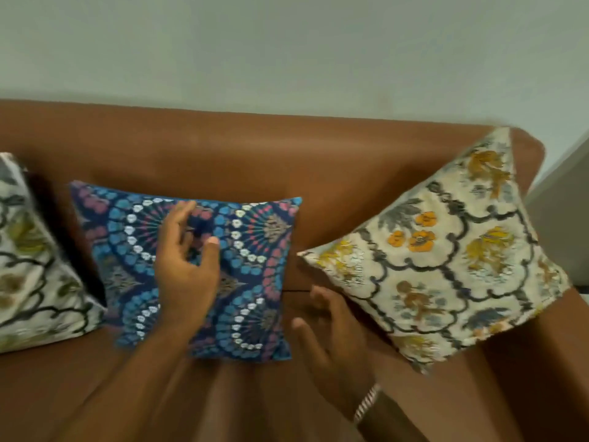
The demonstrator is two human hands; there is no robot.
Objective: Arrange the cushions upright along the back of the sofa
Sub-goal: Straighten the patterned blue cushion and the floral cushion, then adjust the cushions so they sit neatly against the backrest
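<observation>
Against the sofa (255, 154) back: blue cushion (255, 250) upright.
Floral cushion (446, 256) tilted cornerwise, unstraightened; left hand (186, 266), right hand (331, 339) open, empty.

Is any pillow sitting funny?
Yes. The cream floral cushion at the sofa's right end is tipped onto a corner like a diamond, while the blue patterned cushion sits square.
</observation>
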